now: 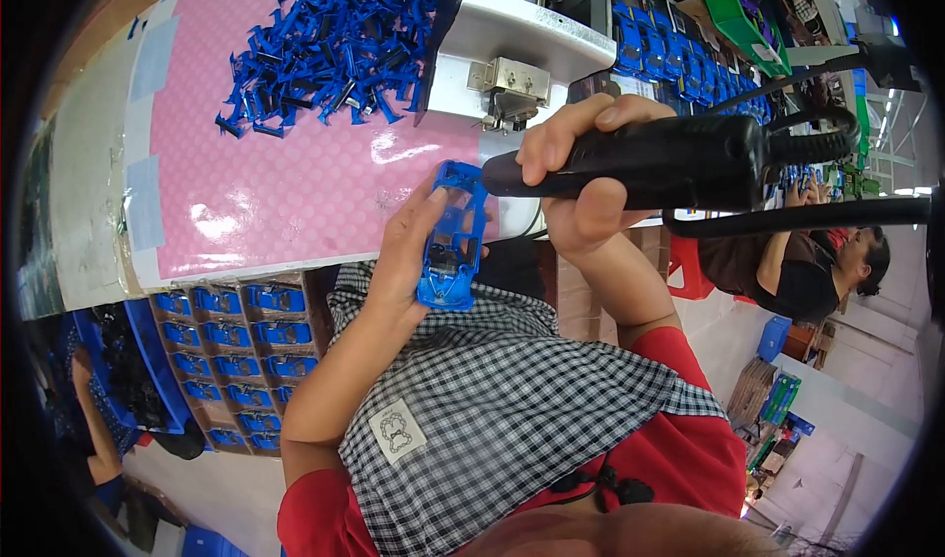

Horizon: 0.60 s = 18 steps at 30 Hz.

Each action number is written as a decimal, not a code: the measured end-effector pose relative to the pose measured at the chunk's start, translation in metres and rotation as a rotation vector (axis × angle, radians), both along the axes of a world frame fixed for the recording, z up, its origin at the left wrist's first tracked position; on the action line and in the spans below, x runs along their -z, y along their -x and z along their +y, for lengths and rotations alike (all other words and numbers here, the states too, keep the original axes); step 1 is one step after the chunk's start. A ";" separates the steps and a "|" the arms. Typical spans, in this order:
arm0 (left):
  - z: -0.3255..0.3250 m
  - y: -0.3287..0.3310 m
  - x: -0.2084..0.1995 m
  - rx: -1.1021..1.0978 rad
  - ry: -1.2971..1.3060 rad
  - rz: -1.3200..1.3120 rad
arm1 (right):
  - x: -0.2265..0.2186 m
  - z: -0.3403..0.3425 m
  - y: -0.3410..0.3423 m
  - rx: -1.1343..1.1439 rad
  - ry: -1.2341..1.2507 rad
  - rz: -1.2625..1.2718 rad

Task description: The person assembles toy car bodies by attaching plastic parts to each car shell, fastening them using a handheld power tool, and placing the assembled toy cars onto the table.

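My left hand (pixel 406 242) is closed around a blue toy car body shell (pixel 454 232), held tilted in front of the table edge. Through the shell's openings I see its hollow inside. In my right hand (pixel 581 154) is a thick black corded power tool (pixel 660 163), probably an electric screwdriver. The tool's narrow end comes right up to the upper side of the shell. Whether it touches, and what its tip works on, cannot be made out.
A heap of small blue plastic parts (pixel 340 40) covers the back of the pink sheet (pixel 266 203). Beside it stands a metal machine (pixel 512 26). Divided trays of blue car shells (pixel 236 365) lie lower left; more shells (pixel 669 50) and a green bin (pixel 743 16) are right. Other people work nearby.
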<state>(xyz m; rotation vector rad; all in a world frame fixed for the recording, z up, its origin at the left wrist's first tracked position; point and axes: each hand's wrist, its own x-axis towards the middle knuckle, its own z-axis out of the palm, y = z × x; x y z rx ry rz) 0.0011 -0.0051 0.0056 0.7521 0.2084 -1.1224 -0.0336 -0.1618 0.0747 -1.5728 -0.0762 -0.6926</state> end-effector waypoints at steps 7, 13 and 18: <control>-0.001 0.001 -0.001 0.000 0.001 -0.007 | 0.010 -0.004 -0.001 -0.035 -0.014 -0.097; -0.002 0.004 0.001 -0.002 0.022 0.005 | 0.013 -0.001 0.001 0.022 -0.006 -0.059; -0.006 0.004 0.001 -0.002 -0.027 -0.021 | 0.015 -0.008 0.002 -0.033 -0.048 0.013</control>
